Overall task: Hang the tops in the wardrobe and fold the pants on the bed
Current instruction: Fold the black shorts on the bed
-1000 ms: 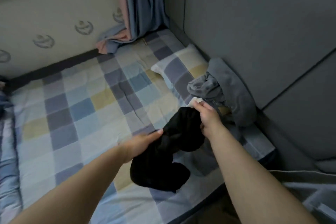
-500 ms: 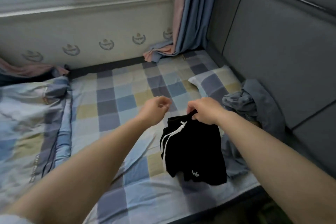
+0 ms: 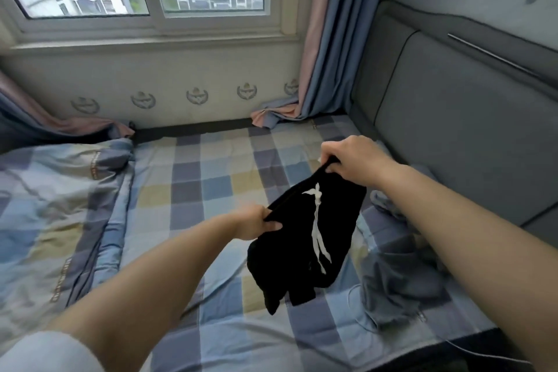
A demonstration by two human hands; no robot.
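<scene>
**Above the checked bed**

Beside the headboard (image 3: 453,118) we see crumpled grey clothes (image 3: 395,278). Our left hand (image 3: 256,220) and right hand (image 3: 350,157) each pinch the black shorts (image 3: 302,238) by the waistband, hanging over the bed (image 3: 211,178).

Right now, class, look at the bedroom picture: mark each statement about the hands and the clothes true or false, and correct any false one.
1. Both hands grip the black shorts. True.
2. The shorts lie flat on the bed. False: they hang in the air above it.
3. The left hand is lower than the right hand. True.
4. The shorts' drawstring is red. False: it is white.
5. Grey clothes lie right of the shorts. True.
</scene>
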